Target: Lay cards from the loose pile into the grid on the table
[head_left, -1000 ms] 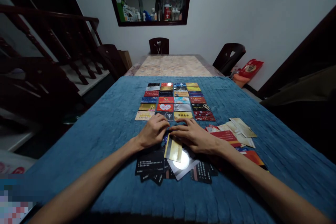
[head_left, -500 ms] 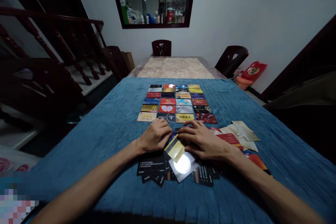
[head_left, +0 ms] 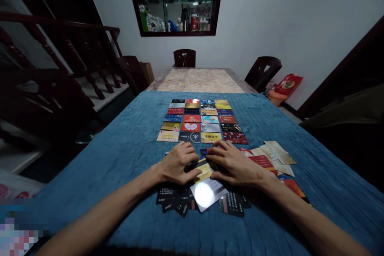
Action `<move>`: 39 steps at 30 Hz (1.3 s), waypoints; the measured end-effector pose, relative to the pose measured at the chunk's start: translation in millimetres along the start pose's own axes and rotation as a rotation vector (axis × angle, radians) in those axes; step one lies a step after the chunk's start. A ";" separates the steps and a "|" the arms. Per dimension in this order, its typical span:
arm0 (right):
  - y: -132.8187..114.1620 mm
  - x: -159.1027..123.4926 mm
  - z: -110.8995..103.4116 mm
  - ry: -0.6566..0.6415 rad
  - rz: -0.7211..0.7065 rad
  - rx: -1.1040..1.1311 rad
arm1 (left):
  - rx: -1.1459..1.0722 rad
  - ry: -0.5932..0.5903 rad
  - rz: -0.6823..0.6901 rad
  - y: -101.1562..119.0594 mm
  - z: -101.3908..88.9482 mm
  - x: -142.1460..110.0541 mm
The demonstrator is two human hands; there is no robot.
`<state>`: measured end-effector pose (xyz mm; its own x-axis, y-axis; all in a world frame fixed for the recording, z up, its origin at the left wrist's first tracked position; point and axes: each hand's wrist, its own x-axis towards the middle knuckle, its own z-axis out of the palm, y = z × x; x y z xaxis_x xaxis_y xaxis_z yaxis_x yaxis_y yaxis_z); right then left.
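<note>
Both my hands rest on a blue cloth [head_left: 120,156] over a heap of plastic cards. My left hand [head_left: 177,163] has its fingers curled and its thumb on a gold card [head_left: 204,171]. My right hand [head_left: 232,164] lies beside it, fingers stretched toward the same gold card and touching its far edge. Under them lie several dark cards [head_left: 174,196] face down and a shiny card [head_left: 207,193] that reflects light. A neat grid of coloured cards [head_left: 201,122] lies just beyond my fingers.
A loose pile of red and cream cards [head_left: 270,156] lies to the right of my right hand. Past the blue cloth the bare table top [head_left: 199,80] runs to two dark chairs [head_left: 184,57] and a wall cabinet [head_left: 178,0]. Stair rails [head_left: 60,60] stand on the left.
The gold card stood tilted up between my hands; now it lies flatter, lower under my fingers. Both hands have closed in over it. The view has tipped slightly.
</note>
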<state>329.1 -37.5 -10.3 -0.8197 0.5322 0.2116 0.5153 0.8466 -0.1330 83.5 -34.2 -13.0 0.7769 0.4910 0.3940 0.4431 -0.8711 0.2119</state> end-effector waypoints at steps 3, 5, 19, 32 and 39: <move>-2.3 1.5 -0.2 0.019 -0.029 -0.033 | 0.024 -0.014 0.009 0.4 1.1 0.0; -3.2 2.1 -0.5 0.023 -0.048 -0.050 | 0.031 -0.016 0.019 0.5 2.1 -0.2; 5.7 1.7 11.3 0.208 -0.137 -0.097 | 0.016 0.007 0.036 0.5 1.0 -1.5; 14.9 -2.4 16.6 0.258 0.042 -0.011 | -0.052 0.135 -0.003 -9.1 7.7 -3.9; 12.7 -1.9 15.4 0.223 0.137 0.039 | -0.105 0.105 -0.042 -11.0 8.8 -4.4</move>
<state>333.3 -27.8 -27.3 -0.6658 0.6321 0.3964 0.6039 0.7686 -0.2112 79.1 -26.7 -25.0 0.7052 0.5283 0.4728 0.4211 -0.8486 0.3202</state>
